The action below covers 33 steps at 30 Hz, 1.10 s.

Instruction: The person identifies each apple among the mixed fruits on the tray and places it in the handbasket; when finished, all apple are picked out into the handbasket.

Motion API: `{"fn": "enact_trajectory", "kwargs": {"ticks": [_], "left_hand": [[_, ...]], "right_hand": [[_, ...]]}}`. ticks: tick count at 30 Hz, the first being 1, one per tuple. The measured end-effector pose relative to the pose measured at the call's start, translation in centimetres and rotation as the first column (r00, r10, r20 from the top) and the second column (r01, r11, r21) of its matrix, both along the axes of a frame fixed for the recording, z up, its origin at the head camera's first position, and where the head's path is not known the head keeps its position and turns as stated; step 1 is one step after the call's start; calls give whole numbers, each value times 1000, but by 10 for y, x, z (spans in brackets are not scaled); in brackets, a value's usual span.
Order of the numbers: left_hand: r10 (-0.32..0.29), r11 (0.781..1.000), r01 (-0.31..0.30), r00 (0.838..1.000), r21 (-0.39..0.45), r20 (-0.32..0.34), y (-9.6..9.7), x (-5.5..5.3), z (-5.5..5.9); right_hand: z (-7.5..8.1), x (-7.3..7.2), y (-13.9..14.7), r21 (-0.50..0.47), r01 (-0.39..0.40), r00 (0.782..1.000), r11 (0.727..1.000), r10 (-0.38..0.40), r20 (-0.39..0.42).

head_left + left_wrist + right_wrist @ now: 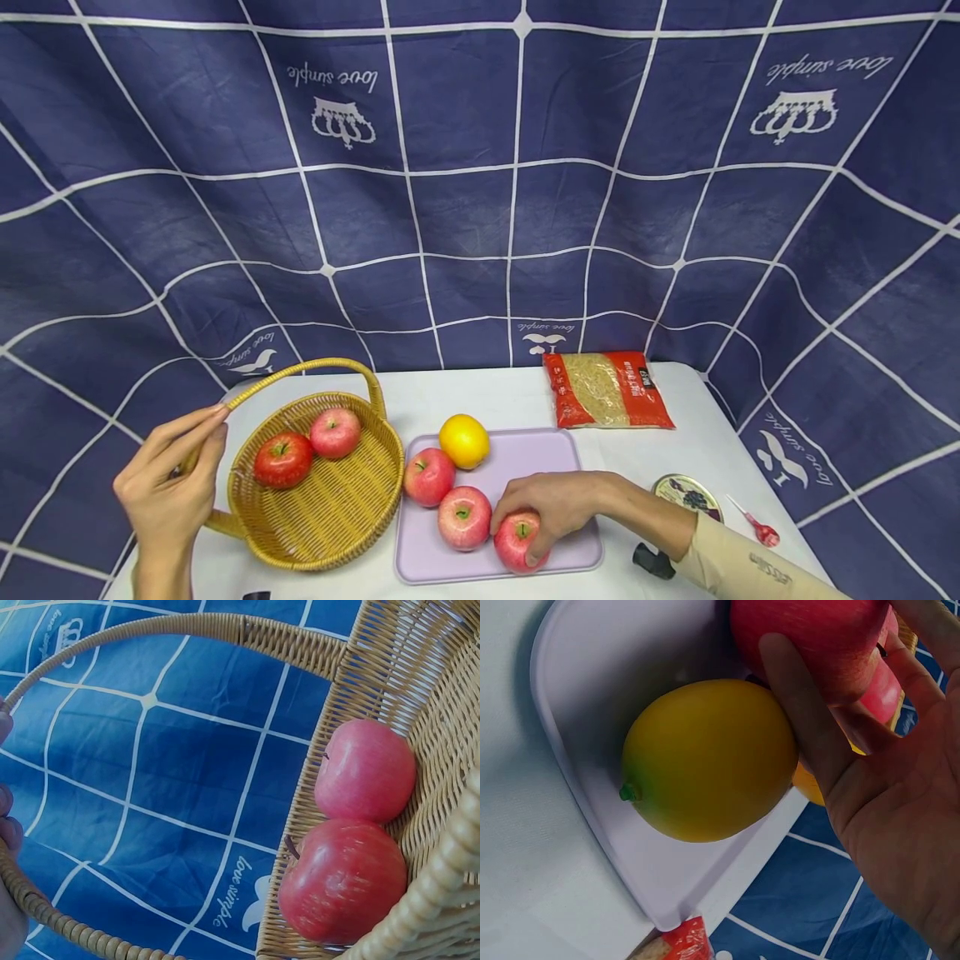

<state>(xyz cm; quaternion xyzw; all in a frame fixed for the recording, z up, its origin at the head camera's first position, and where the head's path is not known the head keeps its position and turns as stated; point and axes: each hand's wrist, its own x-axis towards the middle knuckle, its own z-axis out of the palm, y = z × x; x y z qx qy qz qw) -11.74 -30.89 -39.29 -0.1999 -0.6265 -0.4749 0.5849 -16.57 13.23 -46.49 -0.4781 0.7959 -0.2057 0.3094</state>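
My left hand (pixel 168 475) pinches the arched handle (pixel 322 364) of a round wicker basket (pixel 330 521), which tilts towards me. Inside it lie a deep red apple (pixel 283 460) and a pinker apple (pixel 335 432), side by side. On a lilac tray (pixel 525 454), my right hand (pixel 558 504) grips an apple (pixel 516 542) from above, thumb on its near side. Left of that are two more apples, one in the middle (pixel 464 518) and one at the tray's edge (pixel 429 477), with an orange (pixel 464 442) behind. A lemon (pixel 709 761) beside my right thumb is hidden in the head view.
A red bag of grain (pixel 607 390) lies at the back right of the white table (pixel 465 392). Beyond my right forearm are a round tin (pixel 686 492) and a small red lollipop-like item (pixel 763 532). A black object (pixel 653 561) sits near the sleeve. Blue checked cloth (pixel 465 208) surrounds the table.
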Motion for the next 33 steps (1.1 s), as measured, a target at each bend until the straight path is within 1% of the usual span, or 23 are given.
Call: {"fn": "enact_trajectory", "kwargs": {"ticks": [10, 15, 19, 27, 33], "left_hand": [[12, 1000, -12, 1000, -3, 0, 0, 1, -1], [0, 1000, 0, 1000, 0, -3, 0, 1, -1], [-2, 1000, 2, 1000, 0, -4, 0, 1, -1], [20, 1000, -20, 1000, -2, -10, 0, 1, -2], [15, 1000, -16, 1000, -9, -2, -1, 1, -2]], "right_hand": [[0, 1, -2, 43, 26, 999, 999, -28, 47], [-1, 2, -1, 44, 27, 998, 999, -29, 51], [-2, 2, -1, 37, 27, 999, 999, -29, 45], [-3, 2, 0, 24, 20, 1000, 1000, -20, 2], [-2, 3, 1, -1, 26, 1000, 1000, -26, -15]]}}
